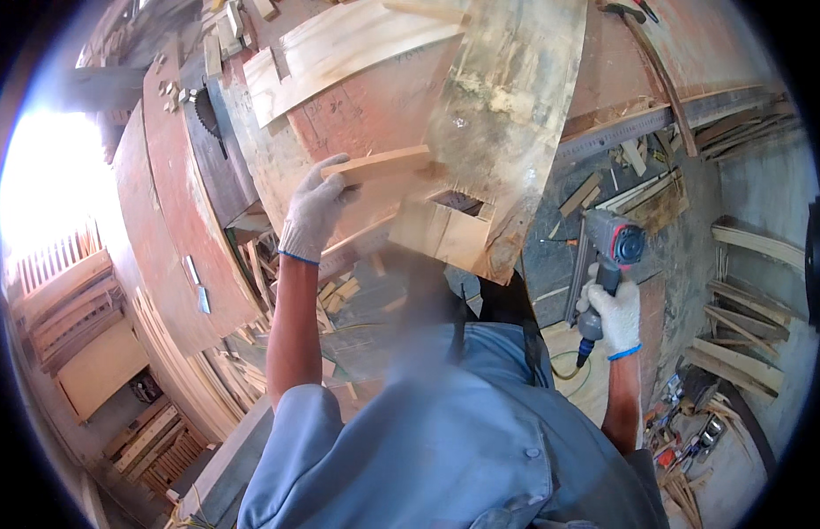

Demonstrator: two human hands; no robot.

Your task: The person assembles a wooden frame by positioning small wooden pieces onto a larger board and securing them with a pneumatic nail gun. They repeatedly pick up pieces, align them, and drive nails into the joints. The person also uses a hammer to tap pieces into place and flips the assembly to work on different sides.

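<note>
My left hand (311,207), in a white glove, grips a short pale wood strip (388,165) by its left end above the bench. The strip's far end reaches over a long stained plywood board (507,97). At the board's near end, a light wood piece (441,231) lies beside a dark rectangular gap (460,203). Off to the right, my right hand (615,313), also gloved, is closed round the handle of an air nail gun (622,242). Its round head points up, and an air hose (569,366) runs from the handle's lower end.
A pale plank (339,53) lies across the reddish bench (339,115). At the left are a toothed saw blade (207,113) and a metal hand tool (197,284). Offcuts (582,194) litter the floor. Timber sits on wall racks (758,247), with tools (692,441) at lower right.
</note>
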